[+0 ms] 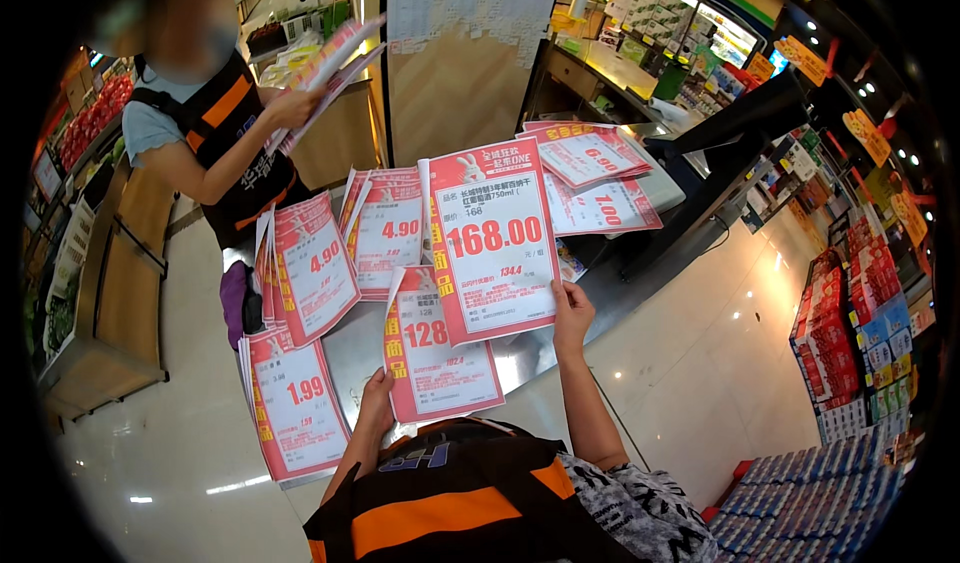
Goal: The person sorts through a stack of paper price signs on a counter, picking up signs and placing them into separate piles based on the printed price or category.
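My right hand (573, 312) grips the lower right edge of a printed red-and-white price sign sheet (499, 263), raised over the metal table (356, 357). My left hand (379, 396) pinches the left edge of a second price sign sheet (450, 383), whose upper right part the raised sheet hides. Stacks of similar signs lie around them: one (311, 274) at the left, another (386, 229) behind it, a third (296, 413) at the near left corner. More signs (592, 154) lie at the back right.
Across the table at the left stands a co-worker (217, 128) in a dark and orange apron, holding several sheets (330, 75). A purple item (236, 300) lies at the table's left edge. A black monitor-like object (720, 158) stands at the right. Stacked goods (825, 323) stand farther right.
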`<state>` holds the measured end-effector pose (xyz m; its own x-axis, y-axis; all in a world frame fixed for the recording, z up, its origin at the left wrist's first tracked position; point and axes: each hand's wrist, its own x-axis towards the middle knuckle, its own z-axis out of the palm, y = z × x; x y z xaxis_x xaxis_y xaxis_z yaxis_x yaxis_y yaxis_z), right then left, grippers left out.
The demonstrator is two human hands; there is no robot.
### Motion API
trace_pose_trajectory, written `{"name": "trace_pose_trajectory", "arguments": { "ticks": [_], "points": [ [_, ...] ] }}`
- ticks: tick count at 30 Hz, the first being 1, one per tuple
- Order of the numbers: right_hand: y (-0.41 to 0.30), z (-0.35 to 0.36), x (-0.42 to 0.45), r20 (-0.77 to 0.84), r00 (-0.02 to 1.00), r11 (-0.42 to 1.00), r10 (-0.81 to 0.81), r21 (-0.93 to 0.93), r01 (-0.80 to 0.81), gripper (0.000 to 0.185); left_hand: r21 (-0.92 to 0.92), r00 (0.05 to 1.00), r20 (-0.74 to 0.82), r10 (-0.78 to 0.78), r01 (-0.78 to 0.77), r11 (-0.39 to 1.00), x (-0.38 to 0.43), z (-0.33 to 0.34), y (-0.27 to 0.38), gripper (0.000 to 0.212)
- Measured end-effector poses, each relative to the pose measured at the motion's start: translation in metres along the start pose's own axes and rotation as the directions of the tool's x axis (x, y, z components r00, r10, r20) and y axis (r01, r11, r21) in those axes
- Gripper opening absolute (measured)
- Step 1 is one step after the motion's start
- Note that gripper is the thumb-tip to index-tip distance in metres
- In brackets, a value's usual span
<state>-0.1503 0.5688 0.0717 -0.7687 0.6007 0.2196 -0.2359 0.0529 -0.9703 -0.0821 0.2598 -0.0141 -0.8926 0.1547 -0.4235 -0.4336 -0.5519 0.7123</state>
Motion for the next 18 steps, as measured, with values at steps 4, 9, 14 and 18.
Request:
{"name": "trace_pose_trajectory", "arguments": {
  "ticks": [4,9,14,18],
  "points": [
    [-0.010,-0.005,-0.006,-0.024,0.994,0.994,-0.105,-0.026,0.105,0.013,-0.067,1.000,0.012,0.016,-0.015,0.998,0.001,-0.006,-0.002,0.025],
    [-0.013,-0.014,-0.015,-0.078,0.994,0.997,-0.077,0.015,0.078,0.011,-0.054,0.999,0.036,0.008,-0.006,0.999,0.000,-0.005,0.000,0.024],
    [-0.017,-0.021,-0.022,-0.116,0.991,0.997,-0.070,0.035,0.074,0.011,-0.081,1.000,0.028,-0.014,0.017,0.997,0.002,-0.008,0.000,0.024],
    [-0.016,-0.023,-0.025,-0.134,0.989,0.998,-0.066,0.008,0.068,0.011,-0.074,1.000,0.019,-0.020,0.021,0.997,0.000,-0.001,0.004,0.025]
  ]
}}
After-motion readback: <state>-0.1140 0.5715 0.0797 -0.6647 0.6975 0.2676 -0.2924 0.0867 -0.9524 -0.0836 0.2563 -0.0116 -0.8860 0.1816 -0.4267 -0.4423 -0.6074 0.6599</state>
